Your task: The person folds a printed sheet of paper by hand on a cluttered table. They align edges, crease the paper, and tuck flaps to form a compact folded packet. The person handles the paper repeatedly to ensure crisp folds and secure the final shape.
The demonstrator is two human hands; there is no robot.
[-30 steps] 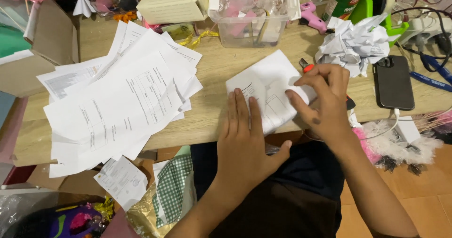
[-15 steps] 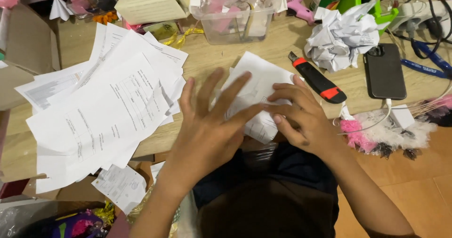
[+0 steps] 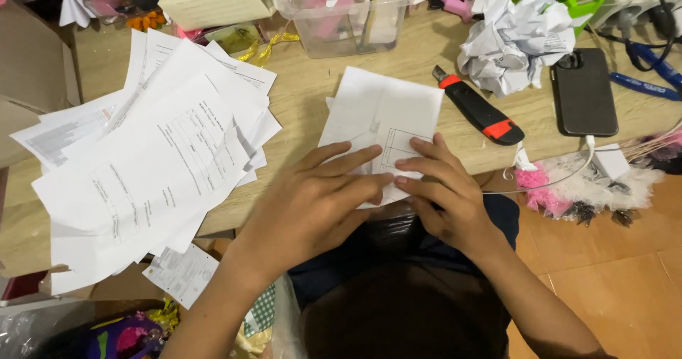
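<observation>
Head view looks down on a folded white sheet (image 3: 383, 121) lying at the near edge of the wooden desk (image 3: 312, 96), its near end under both hands. Left hand (image 3: 312, 206) lies palm down with fingers spread and flat, fingertips pressing the sheet's near left part. Right hand (image 3: 444, 192) sits just beside it, fingers loosely curled, their tips on the sheet's near right corner; index fingertips of the two hands nearly meet. Neither hand pinches anything: both press on the paper. The sheet's far half is bare and shows a faint printed table.

Right of the sheet, apart from it, lies a black and red cutter (image 3: 477, 106), then a crumpled paper ball (image 3: 518, 43) and a dark phone (image 3: 584, 92). Left of the sheet spreads a loose pile of printed papers (image 3: 156, 160), overhanging the desk edge. Behind it stands a clear plastic tub (image 3: 348, 11).

Hidden: the sheet's near edge under the hands, so how it is folded there cannot be told. The tub's contents are blurred, and things along the top edge are cut off.
</observation>
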